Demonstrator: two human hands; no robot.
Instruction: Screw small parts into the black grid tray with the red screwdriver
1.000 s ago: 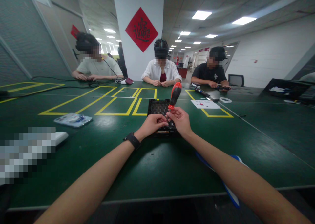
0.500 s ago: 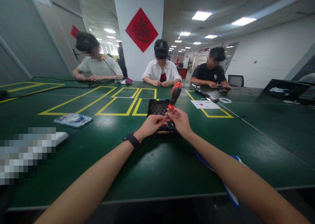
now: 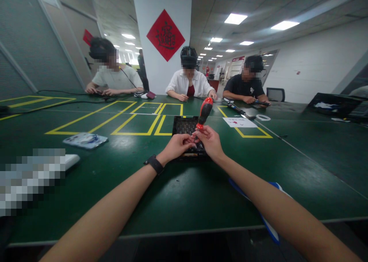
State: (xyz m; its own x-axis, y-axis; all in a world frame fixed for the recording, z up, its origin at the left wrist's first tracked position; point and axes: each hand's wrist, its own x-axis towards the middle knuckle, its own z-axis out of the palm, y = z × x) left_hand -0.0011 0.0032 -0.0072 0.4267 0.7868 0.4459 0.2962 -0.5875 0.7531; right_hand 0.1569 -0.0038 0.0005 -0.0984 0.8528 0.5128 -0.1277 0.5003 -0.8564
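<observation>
Eyeballing the angle rn, it's basically all abt the screwdriver [image 3: 205,110] vs the black tray [image 3: 198,158] below it. Driver's over the near part of the tray, a bit right of its middle, long axis near upright w/ the red/black handle up top and leaning slightly right. The right hand [image 3: 212,141] is def the closer one: its fingers are clamped on the driver just under the handle, so the handle sticks up past them w/ nothing gripping it. The left hand [image 3: 178,144] comes in from the other side, fingertips bunched right by the shank; can't tell if they're pinching smth or just resting near it. Tip's hidden btwn the hands, so idk what it's touching, if anything. Edge-wise, the tray's far rim is past the fingers, its front wall is on the wrist side, and the bench [image 3: 172,200] edge runs well back under the forearms. Room-wise, the phone [image 3: 85,140] is well apart off to the left, the paper sheet [image 3: 240,122] sits beyond the right hand, and the tape roll [image 3: 263,117] is further out, fwiw.
</observation>
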